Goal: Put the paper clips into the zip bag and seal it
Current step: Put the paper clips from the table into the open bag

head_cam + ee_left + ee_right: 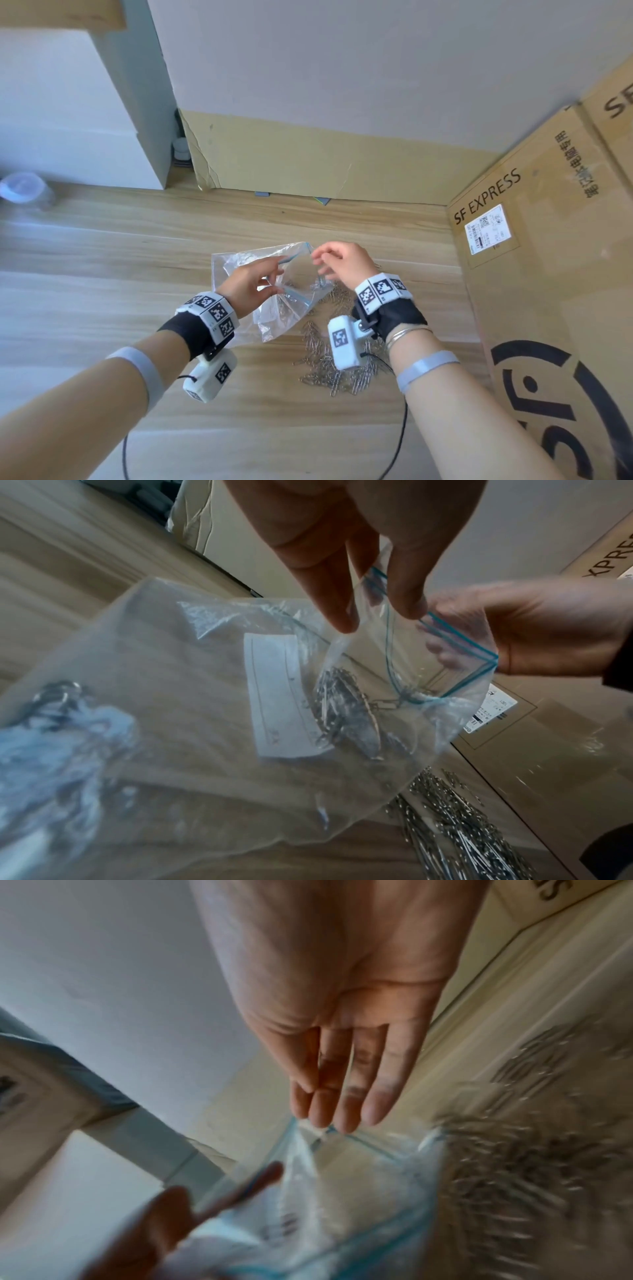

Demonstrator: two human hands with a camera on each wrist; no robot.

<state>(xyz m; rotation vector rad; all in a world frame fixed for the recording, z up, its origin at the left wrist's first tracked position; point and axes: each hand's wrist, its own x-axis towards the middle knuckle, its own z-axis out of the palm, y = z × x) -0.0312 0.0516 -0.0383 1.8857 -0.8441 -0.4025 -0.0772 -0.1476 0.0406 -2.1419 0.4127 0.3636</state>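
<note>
A clear zip bag point(270, 322) with a blue zip line hangs above the wooden table point(102, 274), mouth facing right. My left hand point(253, 282) pinches its near rim between thumb and fingers point(342, 610). Some paper clips point(342, 710) and a white label lie inside the bag point(192, 723). My right hand point(342, 263) hovers at the far corner of the mouth with its fingers point(342, 1096) straight and together, tips at the blurred rim of the bag point(342, 1204); I see nothing held in it. A loose pile of silver paper clips point(342, 373) lies on the table under my right wrist.
A large SF Express cardboard box point(531, 257) stands close on the right. A cardboard sheet point(308, 161) leans on the wall behind. A clear lidded container point(20, 188) sits far left by a white cabinet point(85, 137). Black cables point(400, 438) trail from both wrists.
</note>
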